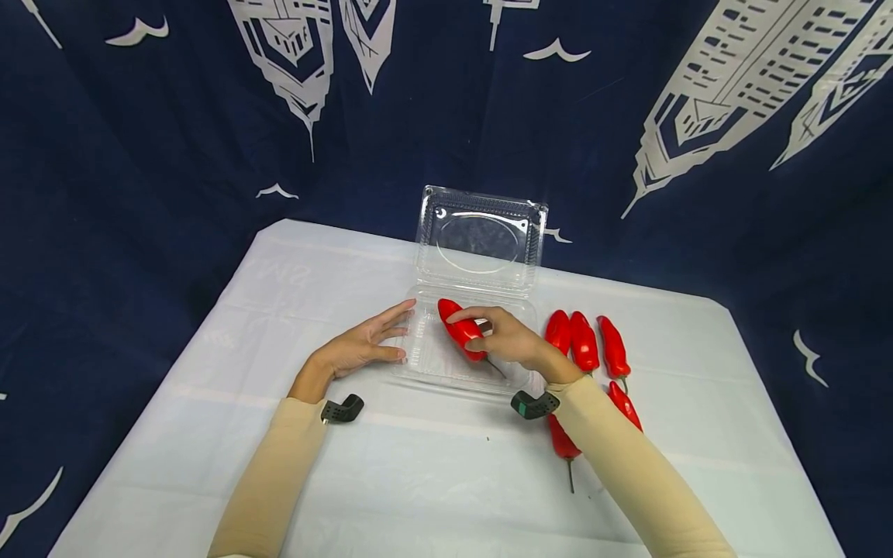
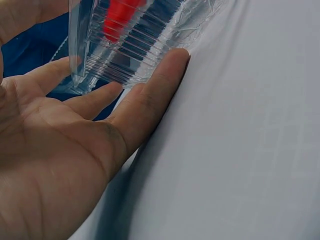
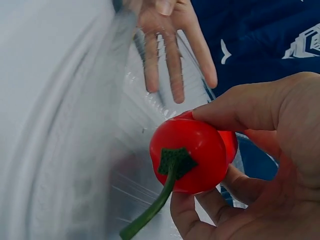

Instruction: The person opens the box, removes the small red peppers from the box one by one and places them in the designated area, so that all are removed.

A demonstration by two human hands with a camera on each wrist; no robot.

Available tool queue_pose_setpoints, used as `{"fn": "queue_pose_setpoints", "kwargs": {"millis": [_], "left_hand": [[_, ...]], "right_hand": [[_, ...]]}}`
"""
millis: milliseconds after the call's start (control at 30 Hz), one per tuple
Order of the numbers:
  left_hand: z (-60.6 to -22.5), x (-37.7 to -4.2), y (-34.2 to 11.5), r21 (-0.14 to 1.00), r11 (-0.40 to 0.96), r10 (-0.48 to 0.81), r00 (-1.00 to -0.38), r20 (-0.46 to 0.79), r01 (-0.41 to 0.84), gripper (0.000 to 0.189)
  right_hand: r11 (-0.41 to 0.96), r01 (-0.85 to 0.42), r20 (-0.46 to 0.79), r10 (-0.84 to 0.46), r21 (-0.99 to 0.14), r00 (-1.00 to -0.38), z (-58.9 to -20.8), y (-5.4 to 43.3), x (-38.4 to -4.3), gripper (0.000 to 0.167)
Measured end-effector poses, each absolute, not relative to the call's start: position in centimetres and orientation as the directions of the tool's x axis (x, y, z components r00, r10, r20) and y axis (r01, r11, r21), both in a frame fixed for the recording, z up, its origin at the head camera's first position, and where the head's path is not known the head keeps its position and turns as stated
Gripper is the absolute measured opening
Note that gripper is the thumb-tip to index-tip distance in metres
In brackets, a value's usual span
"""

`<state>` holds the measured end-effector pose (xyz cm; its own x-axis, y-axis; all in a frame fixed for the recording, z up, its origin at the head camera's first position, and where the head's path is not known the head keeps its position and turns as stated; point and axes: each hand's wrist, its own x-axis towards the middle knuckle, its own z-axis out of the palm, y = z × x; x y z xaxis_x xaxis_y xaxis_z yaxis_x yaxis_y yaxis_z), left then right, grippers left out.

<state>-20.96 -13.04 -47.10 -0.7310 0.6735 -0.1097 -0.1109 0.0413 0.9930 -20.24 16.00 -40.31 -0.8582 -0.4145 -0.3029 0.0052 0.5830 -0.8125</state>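
In the head view my right hand point(image 1: 512, 339) grips a red chili pepper point(image 1: 459, 327) between thumb and fingers, over the base of a clear plastic clamshell box point(image 1: 429, 358). The right wrist view shows this pepper's green cap and curved stem point(image 3: 172, 172) pointing away from the palm. My left hand point(image 1: 363, 343) is at the box's left side, fingers extended. Seen from the left wrist, its fingertips point(image 2: 172, 62) lie right at the ribbed clear wall. The box's lid point(image 1: 481, 232) stands raised at the back.
Several more red peppers lie on the white table to the right of the box, among them one pepper point(image 1: 614, 347) farthest right at the back and another point(image 1: 563, 440) nearer the front, partly behind the right sleeve. A dark blue patterned cloth point(image 1: 453, 139) hangs behind the table.
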Motion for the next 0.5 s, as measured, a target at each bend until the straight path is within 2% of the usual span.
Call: {"fn": "queue_pose_setpoints", "kwargs": {"millis": [500], "left_hand": [[-47.0,-20.8,-13.1,0.995,0.029,0.682,-0.726,-0.092,-0.099,0.093]], "right_hand": [[0.539,0.067,-0.295,-0.349,-0.839,-0.890,-37.9,17.8,-19.7,0.049]]}}
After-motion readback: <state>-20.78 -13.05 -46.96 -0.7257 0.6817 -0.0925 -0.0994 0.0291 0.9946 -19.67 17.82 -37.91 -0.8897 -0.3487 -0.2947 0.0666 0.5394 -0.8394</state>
